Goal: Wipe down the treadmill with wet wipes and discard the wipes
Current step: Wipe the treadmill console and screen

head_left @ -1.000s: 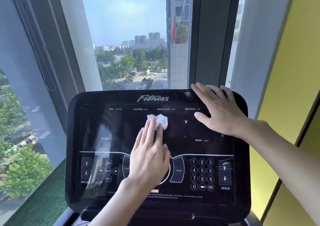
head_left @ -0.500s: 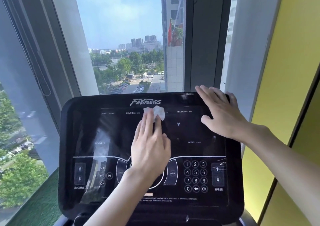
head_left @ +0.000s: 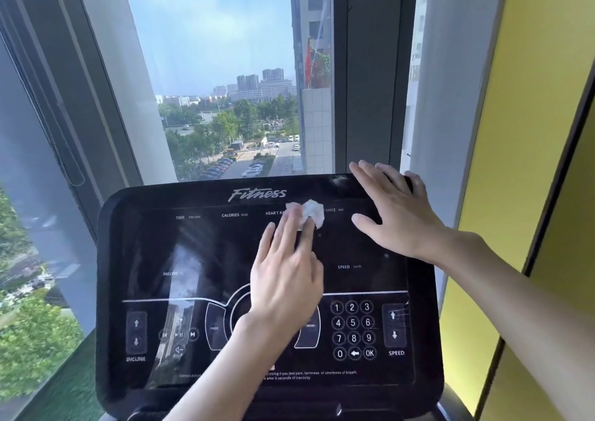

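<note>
The black treadmill console (head_left: 180,259) fills the lower half of the head view, glossy, with white labels and a number keypad. A crumpled white wet wipe (head_left: 310,212) lies on its upper middle, over the HEART RATE label. My left hand (head_left: 286,275) presses the wipe flat against the screen with straight fingers, fingertips on the wipe's lower edge. My right hand (head_left: 396,214) rests flat and spread on the console's top right corner, fingers reaching over its upper edge.
A tall window (head_left: 225,82) with dark frames stands right behind the console, looking out on a city. A yellow wall panel (head_left: 531,130) runs along the right. A grey treadmill arm (head_left: 450,404) shows below the console's right corner.
My left hand has slid the wipe up the screen, from the middle toward the row of labels under the logo. My right hand has stayed on the top right corner.
</note>
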A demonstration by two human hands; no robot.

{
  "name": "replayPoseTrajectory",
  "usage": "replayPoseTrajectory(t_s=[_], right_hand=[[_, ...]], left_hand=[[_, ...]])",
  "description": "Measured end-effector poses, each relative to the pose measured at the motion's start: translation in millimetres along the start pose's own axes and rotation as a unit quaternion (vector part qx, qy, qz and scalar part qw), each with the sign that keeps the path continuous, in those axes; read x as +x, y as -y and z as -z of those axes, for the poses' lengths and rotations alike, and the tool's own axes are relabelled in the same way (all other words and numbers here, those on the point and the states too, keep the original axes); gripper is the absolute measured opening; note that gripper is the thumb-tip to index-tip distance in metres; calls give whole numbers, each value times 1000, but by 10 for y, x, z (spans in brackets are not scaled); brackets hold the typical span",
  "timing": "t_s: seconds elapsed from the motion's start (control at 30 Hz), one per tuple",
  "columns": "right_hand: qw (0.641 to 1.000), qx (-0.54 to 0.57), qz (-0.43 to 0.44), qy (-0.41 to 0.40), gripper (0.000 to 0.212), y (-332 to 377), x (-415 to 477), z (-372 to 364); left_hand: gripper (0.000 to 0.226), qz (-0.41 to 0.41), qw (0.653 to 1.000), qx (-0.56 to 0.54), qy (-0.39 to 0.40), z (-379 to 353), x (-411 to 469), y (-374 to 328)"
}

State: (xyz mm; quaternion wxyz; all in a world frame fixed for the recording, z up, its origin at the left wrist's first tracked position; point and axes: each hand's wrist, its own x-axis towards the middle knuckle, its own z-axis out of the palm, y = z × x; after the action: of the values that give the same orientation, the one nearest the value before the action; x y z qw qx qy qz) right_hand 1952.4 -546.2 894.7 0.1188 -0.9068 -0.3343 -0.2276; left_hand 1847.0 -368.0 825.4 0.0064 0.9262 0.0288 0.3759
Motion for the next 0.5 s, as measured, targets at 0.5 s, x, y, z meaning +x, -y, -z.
replayPoseTrajectory(t_s=[0.5], right_hand=[[1000,5,5,17,82,-49,-19,2]], left_hand=[[60,-88,995,25,48,-78,-172,-74]])
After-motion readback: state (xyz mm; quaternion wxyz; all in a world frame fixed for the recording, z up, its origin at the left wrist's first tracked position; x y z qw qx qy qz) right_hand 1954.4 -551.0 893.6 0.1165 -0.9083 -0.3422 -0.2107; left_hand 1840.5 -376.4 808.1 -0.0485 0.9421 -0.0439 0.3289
